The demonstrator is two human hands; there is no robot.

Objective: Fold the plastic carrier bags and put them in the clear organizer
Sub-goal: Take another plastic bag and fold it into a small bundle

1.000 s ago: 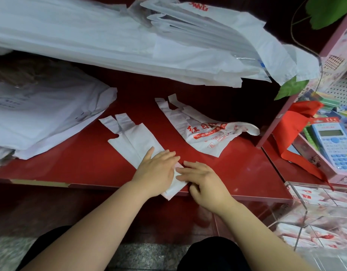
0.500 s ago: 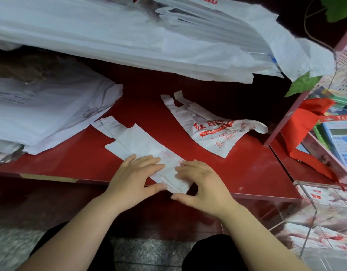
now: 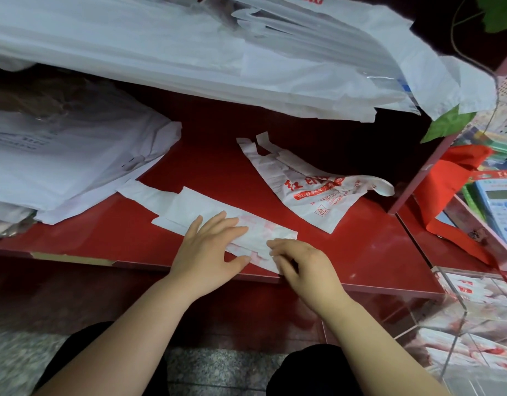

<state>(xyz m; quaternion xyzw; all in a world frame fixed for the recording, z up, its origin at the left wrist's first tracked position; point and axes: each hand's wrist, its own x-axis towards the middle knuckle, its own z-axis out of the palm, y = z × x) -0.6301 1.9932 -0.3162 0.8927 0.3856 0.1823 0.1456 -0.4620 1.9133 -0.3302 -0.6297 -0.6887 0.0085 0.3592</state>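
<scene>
So, axis: the bag I am folding (image 3: 195,207) lies as a long strip on the red shelf (image 3: 361,247), handles far-left, bottom end near-right.
Nearer hand: my right hand (image 3: 306,267) sits at that near-right end, so I judge the next fold starts there.
Left hand (image 3: 209,247): flat, fingers straight, pressing the strip's middle.
Right hand: fingers curled on the end (blurred; I cannot tell whether they pinch the film).
Material: thin white film with faint red print, limp and creased flat.
Waiting: a printed bag (image 3: 312,195), crumpled, lying apart to the far right.
Destination: the clear organizer (image 3: 458,302), with rigid walls, at near right, holding folded bags.
</scene>
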